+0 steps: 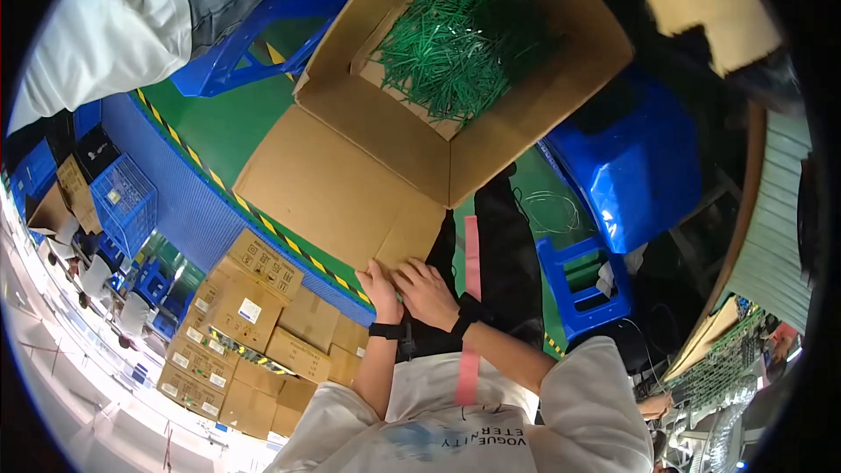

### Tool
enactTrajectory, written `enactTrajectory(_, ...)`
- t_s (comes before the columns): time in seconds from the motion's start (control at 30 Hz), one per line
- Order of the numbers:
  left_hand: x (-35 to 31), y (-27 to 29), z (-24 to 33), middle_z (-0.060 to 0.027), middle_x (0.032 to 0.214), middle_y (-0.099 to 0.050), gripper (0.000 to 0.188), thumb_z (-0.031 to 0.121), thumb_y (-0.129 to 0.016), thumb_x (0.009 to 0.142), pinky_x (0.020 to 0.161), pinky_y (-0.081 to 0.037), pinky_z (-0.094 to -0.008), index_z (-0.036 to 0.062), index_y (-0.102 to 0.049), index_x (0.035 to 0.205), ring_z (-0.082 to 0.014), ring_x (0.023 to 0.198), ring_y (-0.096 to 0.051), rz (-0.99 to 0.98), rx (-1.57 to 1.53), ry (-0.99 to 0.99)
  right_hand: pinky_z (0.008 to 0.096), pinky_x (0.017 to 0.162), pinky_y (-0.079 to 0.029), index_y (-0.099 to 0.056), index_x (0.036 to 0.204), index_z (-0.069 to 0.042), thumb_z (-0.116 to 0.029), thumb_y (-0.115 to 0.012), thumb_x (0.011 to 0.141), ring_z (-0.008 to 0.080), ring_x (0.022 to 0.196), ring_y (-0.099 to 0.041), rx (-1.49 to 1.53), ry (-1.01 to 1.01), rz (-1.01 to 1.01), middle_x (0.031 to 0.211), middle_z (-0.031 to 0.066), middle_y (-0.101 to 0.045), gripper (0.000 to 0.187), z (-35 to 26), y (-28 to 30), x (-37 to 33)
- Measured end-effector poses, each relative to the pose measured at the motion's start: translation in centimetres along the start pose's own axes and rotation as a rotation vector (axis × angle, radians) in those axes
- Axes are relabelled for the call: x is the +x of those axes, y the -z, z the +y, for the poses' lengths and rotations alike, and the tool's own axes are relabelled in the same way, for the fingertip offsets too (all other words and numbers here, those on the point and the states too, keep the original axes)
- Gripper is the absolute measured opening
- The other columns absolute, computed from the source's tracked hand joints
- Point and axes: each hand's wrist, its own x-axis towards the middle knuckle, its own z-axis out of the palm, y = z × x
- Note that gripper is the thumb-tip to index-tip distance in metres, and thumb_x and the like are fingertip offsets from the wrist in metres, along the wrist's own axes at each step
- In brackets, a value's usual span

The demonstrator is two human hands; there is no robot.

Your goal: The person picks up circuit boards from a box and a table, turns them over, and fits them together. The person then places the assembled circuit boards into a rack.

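Note:
In front of me, an open brown cardboard box (377, 127) is tilted, its inside facing me. It holds a heap of thin green plastic-looking strips (460, 39); their exact kind cannot be told. One wide box flap (337, 188) lies folded out toward me, over my lap. At that flap's near edge my left hand (384, 296) is closed on the cardboard, one digit on top and the others partly hidden. Close beside it my right hand (427, 293) rests on the flap near the corner, fingers spread and holding nothing. Black bands circle both wrists.
Blue plastic stools stand at the upper left (228, 48) and right (583, 289), with a shiny blue covering (626, 166) nearby. Stacked cartons (245, 307) and a blue crate (123, 197) are at left. A person's white sleeve (105, 35) shows upper left. A pink strip (472, 263) crosses my lap.

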Motion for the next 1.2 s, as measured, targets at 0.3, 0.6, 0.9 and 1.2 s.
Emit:
enactTrajectory(0.3,0.8,4.8,-0.3,-0.0004,0.071,-0.043,0.026,0.025,-0.047,0.095,0.056,-0.037,-0.0257,0.0034,-0.038,0.084,-0.0089,0.066,-0.041,0.032,0.212,-0.006,0.0411,0.086,-0.038,-0.055,0.108,-0.005,-0.015,-0.058,0.074,0.0283,0.104,-0.047,0.052,-0.082,-0.098,0.106,0.0094,-0.052,0.036,-3.3,-1.5,0.7)
enactTrajectory(0.6,-2.0,1.9,1.1,-0.0099,0.100,-0.053,0.024,0.014,-0.048,0.092,0.078,-0.041,-0.0297,-0.0015,-0.043,0.110,-0.0169,0.090,-0.050,0.027,0.215,-0.134,0.0381,0.088,-0.043,-0.050,0.116,-0.002,-0.019,-0.058,0.080,0.0280,0.102,-0.054,0.745,-0.536,-0.133,0.109,0.0123,-0.057,0.041,3.3,-0.7,6.0)
enactTrajectory(0.9,-4.6,7.6,-7.1,-0.0197,0.122,-0.045,0.035,-0.001,-0.050,0.086,0.097,-0.033,-0.0377,-0.0069,-0.044,0.120,-0.0320,0.114,-0.044,-0.494,1.241,-0.634,0.0466,0.090,-0.038,-0.036,0.134,-0.017,-0.029,-0.062,0.075,0.0303,0.118,-0.039,0.180,-0.700,0.190,0.138,0.0085,-0.034,0.065,27.9,-4.4,28.7)
enactTrajectory(1.2,-3.6,5.5,-2.0,-0.0142,0.125,-0.043,0.037,0.010,-0.044,0.093,0.096,-0.034,-0.0329,-0.0042,-0.039,0.126,-0.0219,0.114,-0.043,-0.433,0.479,0.090,0.0570,0.094,-0.034,-0.033,0.137,-0.017,-0.037,-0.062,0.074,0.0432,0.123,-0.035,-0.962,-0.741,-0.382,0.143,0.0199,-0.025,0.073,32.7,-8.0,27.4)
